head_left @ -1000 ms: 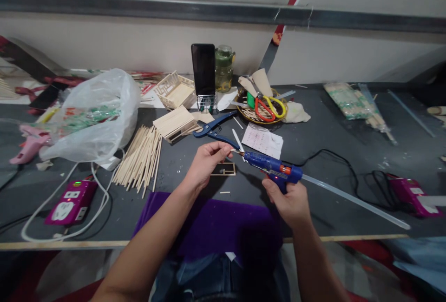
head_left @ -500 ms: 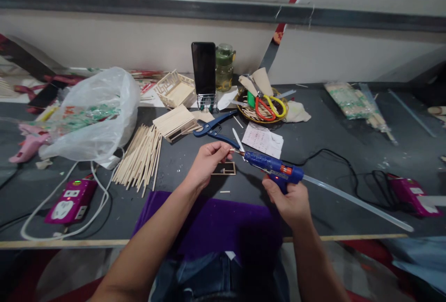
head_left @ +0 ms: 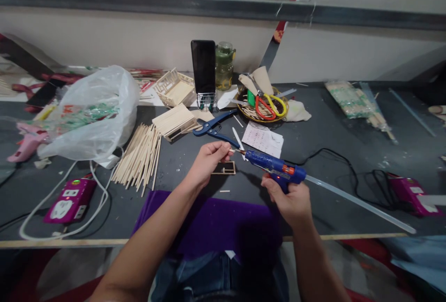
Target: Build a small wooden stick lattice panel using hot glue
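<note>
My left hand (head_left: 211, 160) pinches a short piece of wooden stick (head_left: 232, 150) between thumb and fingertips. Wrapped round the handle of a blue hot glue gun (head_left: 275, 166) is my right hand (head_left: 289, 196). The gun's nozzle points left, close by the stick piece; whether they touch I cannot tell. A long clear glue stick (head_left: 362, 205) runs out of the gun's back. Below my left hand lies a small rectangular wooden frame (head_left: 230, 168), partly covered by that hand. Nearer me lies another short stick piece (head_left: 225, 191).
A pile of sticks (head_left: 139, 158), a slatted wooden box (head_left: 174, 121), blue cutters (head_left: 212, 128) and a basket with scissors (head_left: 265, 109) surround the work. A purple cloth (head_left: 209, 223) lies in front. Power strips (head_left: 71, 200) and cords flank both sides; a phone (head_left: 204, 67) stands behind.
The glue gun has shifted slightly right, its nozzle drawing a little away from the stick piece in my left hand. My left hand has hardly moved.
</note>
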`<state>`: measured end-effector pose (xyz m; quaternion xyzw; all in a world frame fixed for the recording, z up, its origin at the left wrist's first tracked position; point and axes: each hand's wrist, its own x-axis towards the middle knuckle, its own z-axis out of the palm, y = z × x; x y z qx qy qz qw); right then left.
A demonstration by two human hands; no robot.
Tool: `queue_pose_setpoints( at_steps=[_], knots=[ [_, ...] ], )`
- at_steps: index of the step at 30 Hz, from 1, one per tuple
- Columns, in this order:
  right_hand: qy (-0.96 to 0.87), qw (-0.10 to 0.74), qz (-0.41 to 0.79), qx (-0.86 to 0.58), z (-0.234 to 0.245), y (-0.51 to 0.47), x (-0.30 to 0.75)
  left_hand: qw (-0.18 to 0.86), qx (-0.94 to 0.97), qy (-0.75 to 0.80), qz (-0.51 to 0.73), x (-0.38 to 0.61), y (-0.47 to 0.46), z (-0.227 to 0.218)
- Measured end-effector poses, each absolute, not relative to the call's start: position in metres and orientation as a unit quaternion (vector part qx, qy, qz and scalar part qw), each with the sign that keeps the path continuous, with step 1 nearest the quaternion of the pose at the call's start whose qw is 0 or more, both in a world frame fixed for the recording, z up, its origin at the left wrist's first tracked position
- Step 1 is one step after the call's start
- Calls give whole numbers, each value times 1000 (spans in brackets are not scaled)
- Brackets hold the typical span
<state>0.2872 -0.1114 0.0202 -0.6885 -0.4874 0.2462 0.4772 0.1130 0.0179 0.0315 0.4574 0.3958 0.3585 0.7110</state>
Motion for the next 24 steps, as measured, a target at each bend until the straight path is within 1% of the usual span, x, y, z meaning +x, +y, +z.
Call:
queue_pose_setpoints(
  at_steps=[3, 6, 8, 11, 13, 16, 19, 21, 22, 24],
  knots=[
    [-478, 485, 301, -668, 25, -112, 285, 693, 471, 406, 365, 113, 19, 30],
    [-477, 478, 314, -667, 33, -111, 286, 676, 478, 412, 381, 112, 21, 29],
    [-470, 473, 289, -687, 37, -110, 292, 675, 478, 412, 382, 111, 23, 30],
    [-434, 474, 215, -735, 35, -104, 308, 665, 504, 408, 370, 105, 26, 30],
    [-398, 492, 199, -748, 29, -96, 322, 634, 550, 410, 357, 99, 29, 30],
    [-328, 556, 252, -721, 15, -79, 343, 569, 634, 421, 311, 90, 35, 29],
    [-280, 583, 282, -709, -1, -64, 361, 532, 688, 432, 240, 84, 42, 28],
    [-275, 569, 281, -722, -11, -59, 372, 517, 714, 430, 193, 81, 46, 27],
    [-288, 543, 269, -741, -15, -59, 378, 506, 729, 428, 170, 80, 48, 26],
    [-338, 459, 200, -796, -21, -62, 387, 473, 765, 419, 123, 79, 51, 23]
  ],
)
